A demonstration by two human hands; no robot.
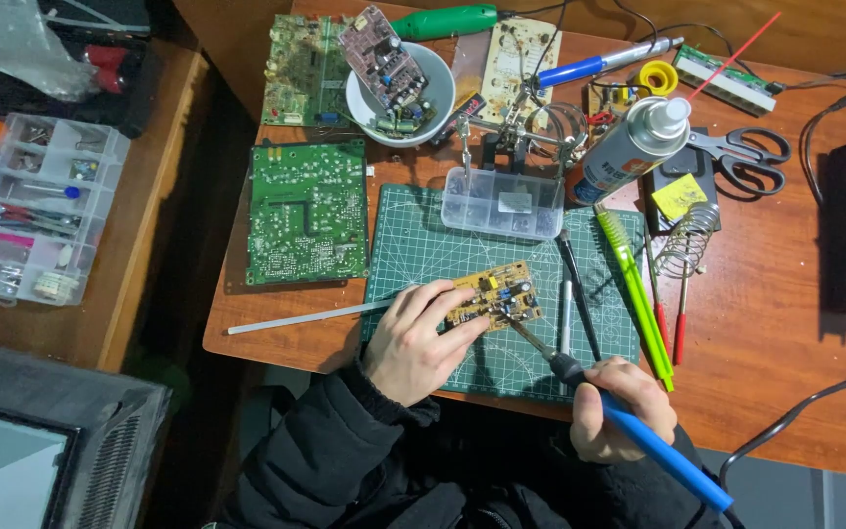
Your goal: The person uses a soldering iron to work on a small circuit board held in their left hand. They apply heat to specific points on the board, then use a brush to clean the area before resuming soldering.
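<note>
Even, cool light fell from above on the table [766, 323], casting soft shadows beside the tools. The picture was sharp at the centre, its edges darker and slightly bowed.

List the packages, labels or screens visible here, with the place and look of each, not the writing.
Spray can: lying right of the clear parts box, silver with a blue label, white cap, red straw.
Yellow note: square, beside the scissors.
Screen: bottom left corner, pale, in a dark grey frame.
</note>
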